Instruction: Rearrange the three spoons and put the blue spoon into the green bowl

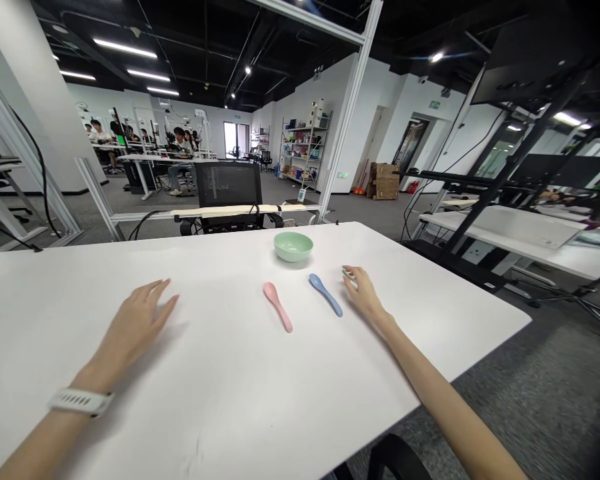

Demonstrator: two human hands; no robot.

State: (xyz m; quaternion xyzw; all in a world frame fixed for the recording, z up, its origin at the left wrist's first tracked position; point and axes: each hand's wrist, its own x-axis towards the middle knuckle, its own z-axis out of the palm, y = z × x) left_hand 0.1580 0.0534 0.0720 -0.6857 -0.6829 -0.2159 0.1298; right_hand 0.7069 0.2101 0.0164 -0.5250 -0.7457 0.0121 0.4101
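My left hand (135,325) hovers over the left part of the white table (220,393), fingers apart, holding nothing. On the right, my right hand (363,291) has its thumb and fingers closed around a pale green spoon (349,274); only a small piece of it shows, the rest is hidden by the hand. A blue spoon (326,295) lies just left of that hand. Further left is a pink spoon (278,307), also flat on the table. Behind the spoons a light green bowl (293,247) stands upright near the far edge.
A black office chair (229,187) stands beyond the far edge, behind a metal frame (347,113). To the right are a black stand (495,187) and another white desk (510,230). Several people sit at desks in the far left background.
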